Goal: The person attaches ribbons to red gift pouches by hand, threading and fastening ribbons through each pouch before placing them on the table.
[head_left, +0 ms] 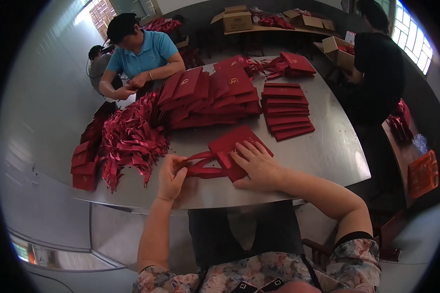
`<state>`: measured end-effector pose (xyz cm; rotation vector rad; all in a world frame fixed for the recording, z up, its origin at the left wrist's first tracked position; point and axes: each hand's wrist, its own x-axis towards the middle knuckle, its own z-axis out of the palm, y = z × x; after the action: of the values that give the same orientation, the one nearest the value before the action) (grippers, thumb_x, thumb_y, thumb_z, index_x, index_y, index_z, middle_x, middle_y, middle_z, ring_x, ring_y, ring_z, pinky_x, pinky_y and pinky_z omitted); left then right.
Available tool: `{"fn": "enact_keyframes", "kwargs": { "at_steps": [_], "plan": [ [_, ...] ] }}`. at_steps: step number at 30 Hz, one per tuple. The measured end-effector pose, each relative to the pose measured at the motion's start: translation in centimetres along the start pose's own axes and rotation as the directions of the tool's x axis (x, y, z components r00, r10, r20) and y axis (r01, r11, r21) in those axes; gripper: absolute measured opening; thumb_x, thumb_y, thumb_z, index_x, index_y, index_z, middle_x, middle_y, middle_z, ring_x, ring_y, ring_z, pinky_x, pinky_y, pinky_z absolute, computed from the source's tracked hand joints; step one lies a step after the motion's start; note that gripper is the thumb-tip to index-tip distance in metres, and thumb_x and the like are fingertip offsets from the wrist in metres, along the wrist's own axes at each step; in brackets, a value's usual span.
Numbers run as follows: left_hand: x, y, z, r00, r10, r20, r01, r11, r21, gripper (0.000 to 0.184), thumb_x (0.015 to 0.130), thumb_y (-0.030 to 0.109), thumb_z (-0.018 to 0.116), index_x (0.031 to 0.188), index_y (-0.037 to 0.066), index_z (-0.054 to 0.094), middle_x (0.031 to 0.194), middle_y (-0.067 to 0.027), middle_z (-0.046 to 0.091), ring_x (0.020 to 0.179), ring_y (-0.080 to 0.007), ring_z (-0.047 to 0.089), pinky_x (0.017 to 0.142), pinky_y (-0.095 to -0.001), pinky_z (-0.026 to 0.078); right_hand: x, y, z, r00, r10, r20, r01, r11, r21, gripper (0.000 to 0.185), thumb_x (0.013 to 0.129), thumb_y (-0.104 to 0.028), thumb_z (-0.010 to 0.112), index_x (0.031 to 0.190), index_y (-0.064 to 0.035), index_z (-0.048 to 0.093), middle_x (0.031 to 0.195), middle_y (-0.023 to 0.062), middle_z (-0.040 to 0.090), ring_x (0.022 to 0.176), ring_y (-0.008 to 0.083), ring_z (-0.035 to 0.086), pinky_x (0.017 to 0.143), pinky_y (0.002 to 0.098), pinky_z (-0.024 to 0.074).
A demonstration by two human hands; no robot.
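At the left edge of your bench, small red packs lie in a line. Next to them is a big, messy heap of shiny ribbons. A person in a blue shirt leans in at the far left side, both hands close together.

Your left hand is near the front edge, just right of the heap. Its thumb and fingers are closed on the ribbon loops of the red bag. The bag lies flat and tilted near the middle of the front edge, to the right of your left hand. Your right hand is open, with its fingers spread on top of the bag's right part.

Behind the bag is a big pile of red bags with gold marks. To its right, more bags overlap in a neat row. Another bunch sits by the far right corner. A person in black stands past the right edge.
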<state>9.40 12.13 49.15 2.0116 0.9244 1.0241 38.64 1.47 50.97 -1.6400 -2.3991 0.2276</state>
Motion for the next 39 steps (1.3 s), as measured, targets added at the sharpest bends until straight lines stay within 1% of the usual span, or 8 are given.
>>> {"fn": "enact_keyframes", "kwargs": {
  "at_steps": [2,7,11,15,18,26,33,39],
  "plan": [
    [0.4,0.9,0.6,0.977,-0.106,-0.184,0.026,0.92,-0.391,0.002,0.092,0.003,0.06,0.093,0.004,0.058,0.098,-0.0049,0.06,0.09,-0.0089,0.057,0.074,-0.0248,0.048,-1.9,-1.1,0.1,0.999,-0.022,0.027,0.023,0.998,-0.061,0.092,0.086,-0.064,0.057,0.149,-0.0019,0.032,0.155,0.0274,0.024,0.145,0.0445,0.019,0.119,0.0517,0.0156],
    [0.6,-1.8,-1.1,0.968,-0.113,-0.225,0.071,0.98,-0.187,0.009,0.094,0.01,0.063,0.09,0.004,0.057,0.082,-0.0006,0.06,0.073,-0.006,0.055,0.066,-0.0198,0.045,-6.8,-3.5,-3.3,0.975,-0.107,0.196,0.124,0.989,-0.075,0.101,0.078,-0.059,0.071,0.151,-0.005,0.028,0.156,0.0247,0.023,0.146,0.0414,0.02,0.119,0.051,0.0163],
    [1.0,-1.5,-1.4,0.947,-0.246,-0.208,0.185,0.944,-0.274,0.013,0.095,0.013,0.063,0.087,0.006,0.056,0.075,0.0002,0.059,0.063,-0.0055,0.052,0.06,-0.0192,0.043,-10.8,-1.8,-2.4,0.964,-0.264,-0.003,0.264,0.963,-0.046,0.069,0.077,-0.018,0.075,0.14,-0.014,0.049,0.144,0.0148,0.048,0.134,0.0317,0.045,0.111,0.0462,0.037],
    [1.3,-1.4,-1.5,0.93,-0.318,-0.185,0.235,0.899,-0.369,0.014,0.095,0.013,0.062,0.085,0.006,0.055,0.075,-0.0006,0.059,0.061,-0.0052,0.051,0.057,-0.0193,0.042,-11.3,-0.1,-7.4,0.863,0.437,-0.253,-0.268,0.821,0.504,0.038,0.082,0.001,0.067,0.119,-0.0046,0.064,0.101,0.0156,0.071,0.09,0.0267,0.071,0.08,0.0342,0.0557],
    [1.3,-2.1,-1.7,0.937,-0.308,-0.166,0.229,0.898,-0.376,0.012,0.095,0.012,0.061,0.086,0.007,0.055,0.075,-0.0009,0.059,0.061,-0.005,0.05,0.057,-0.0191,0.041,-10.1,2.2,-9.8,0.715,0.629,-0.306,-0.157,0.571,0.806,0.026,0.091,-0.002,0.063,0.117,0.0028,0.062,0.1,0.0112,0.071,0.088,0.0156,0.068,0.081,0.0299,0.0556],
    [1.4,-2.4,-1.7,0.931,-0.333,-0.152,0.253,0.886,-0.389,0.01,0.095,0.011,0.06,0.087,0.007,0.055,0.075,-0.0002,0.058,0.06,-0.0047,0.05,0.057,-0.0191,0.042,-9.8,4.9,-12.6,0.673,0.717,-0.181,-0.145,0.368,0.919,0.025,0.096,-0.011,0.06,0.117,0.0035,0.062,0.104,0.0081,0.069,0.093,0.0132,0.065,0.086,0.0286,0.0529],
    [1.4,-2.2,-1.7,0.92,-0.348,-0.178,0.254,0.878,-0.405,0.007,0.095,0.008,0.059,0.089,0.007,0.055,0.075,0.0003,0.058,0.06,-0.0051,0.049,0.057,-0.0193,0.041,-11.0,5.6,-13.8,0.684,0.71,-0.168,-0.185,0.391,0.902,0.025,0.098,-0.01,0.056,0.119,0.0023,0.06,0.102,0.0062,0.068,0.092,0.0123,0.065,0.086,0.0267,0.0523],
    [1.6,-0.7,-1.3,0.909,-0.369,-0.192,0.277,0.881,-0.383,0.003,0.094,0.005,0.058,0.096,0.006,0.056,0.078,0.0001,0.057,0.063,-0.0061,0.049,0.058,-0.0198,0.041,-9.7,9.5,-17.0,0.703,0.584,-0.406,-0.157,0.684,0.712,0.016,0.097,-0.006,0.055,0.109,0.0016,0.063,0.09,0.0037,0.066,0.082,0.0067,0.06,0.073,0.0235,0.0492]
  ]
}}
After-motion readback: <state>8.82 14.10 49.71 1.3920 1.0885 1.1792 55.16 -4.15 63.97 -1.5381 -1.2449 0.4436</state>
